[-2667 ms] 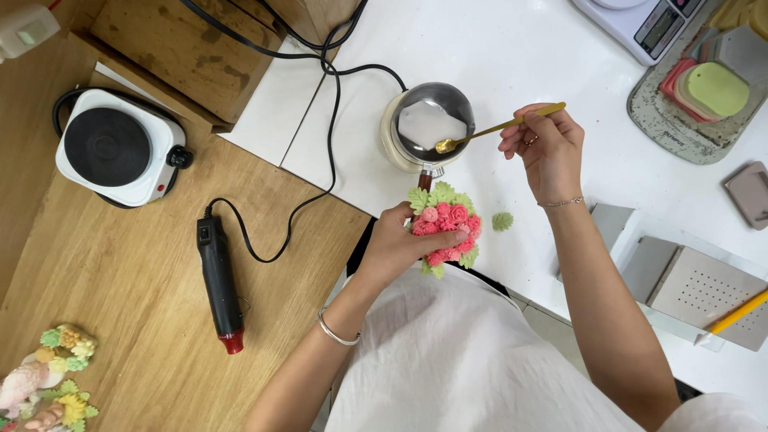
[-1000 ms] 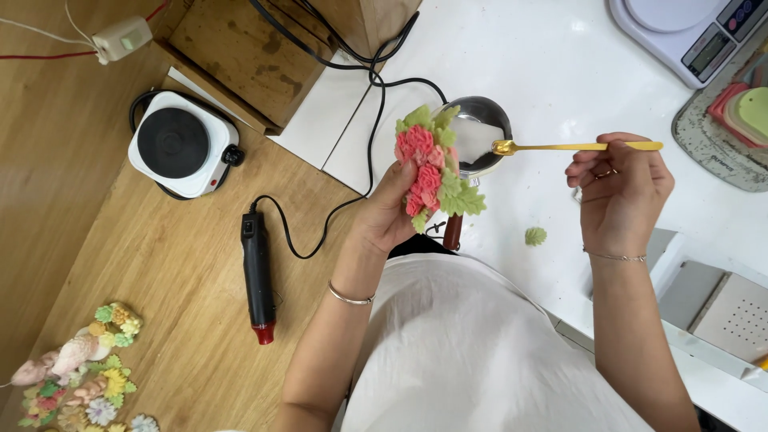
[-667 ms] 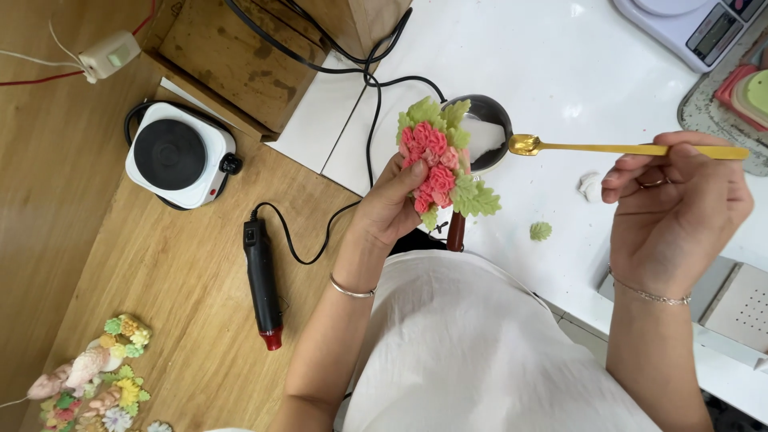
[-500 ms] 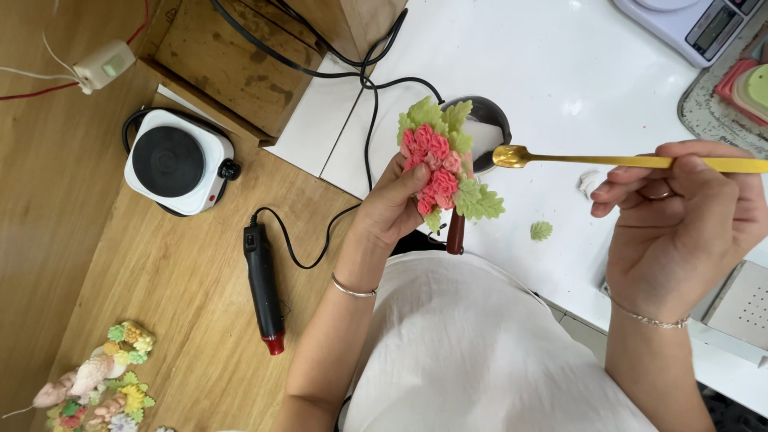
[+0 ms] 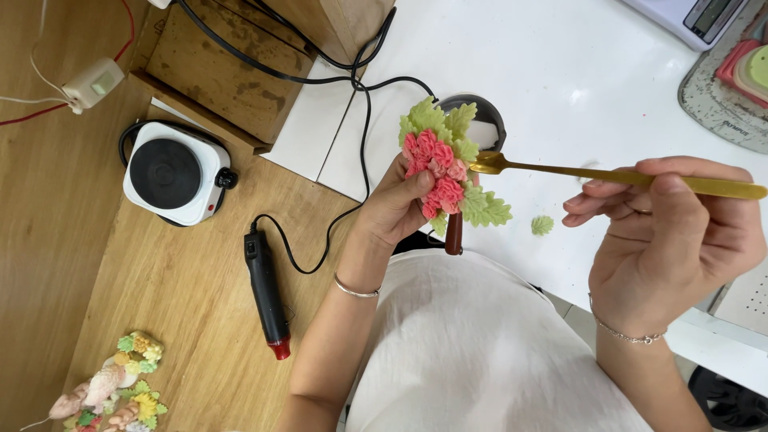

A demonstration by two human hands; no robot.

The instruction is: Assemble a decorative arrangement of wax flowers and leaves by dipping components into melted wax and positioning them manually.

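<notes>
Left hand (image 5: 394,210) grips lumpy, perhaps waxen flower cluster (image 5: 445,166); slim gold spoon (image 5: 608,177) touches it

- Bright, even light falls from above, with no dim corners.
- The white table (image 5: 576,72) is nearly washed out, its surface detail lost to glare.
- Shadows are soft and short, lying close under the black tool (image 5: 266,296) and the hotplate (image 5: 172,172).
- Focus is sharp throughout; straight edges bow slightly near the frame borders.
</notes>
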